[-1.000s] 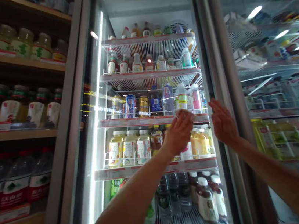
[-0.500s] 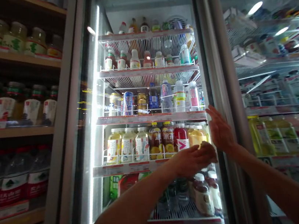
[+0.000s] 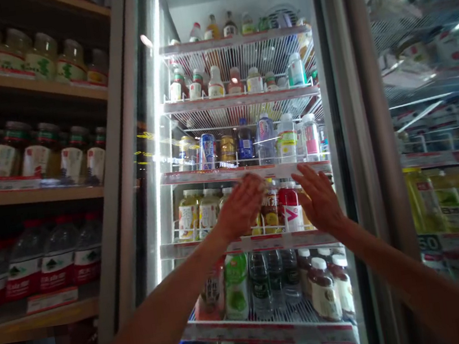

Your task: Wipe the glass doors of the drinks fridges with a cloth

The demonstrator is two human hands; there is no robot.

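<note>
Fridge door (image 3: 242,114), bottles (image 3: 291,207) lined up behind it.
Right hand (image 3: 317,196) up in front, spread open; left hand (image 3: 242,207) blurry, can't tell if it's gripping.

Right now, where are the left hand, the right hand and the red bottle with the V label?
Left hand (image 3: 243,207), head view: middle of the hand.
Right hand (image 3: 319,198), head view: middle of the hand.
Red bottle (image 3: 290,204), head view: its front, about mid-height.
</note>
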